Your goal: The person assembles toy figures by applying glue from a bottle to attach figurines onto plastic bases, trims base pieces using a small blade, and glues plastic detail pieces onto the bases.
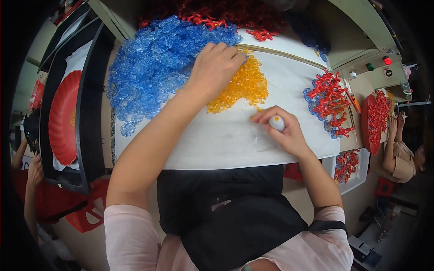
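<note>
My left hand [216, 68] reaches over the seam between a heap of clear blue plastic pieces [151, 63] and a smaller pile of clear yellow plastic pieces [244, 86]. Its fingers curl downward, and the back of the hand hides most of the fingertips; a bluish bit shows beside them. Just below the yellow pile, my right hand [291, 135] is closed around a small white bottle [276, 123] with a yellow tip. By that hand's forward fingertips lies a small yellow piece [253, 117]. Both hands are above a white work sheet [212, 144].
Red branching pieces mixed with blue ones [330, 101] lie at the right. A black tray [86, 135] holding a red scalloped dish [63, 117] stands left. More red pieces [262, 35] lie at the back. A white bin [357, 174] sits lower right. Co-workers are on both sides.
</note>
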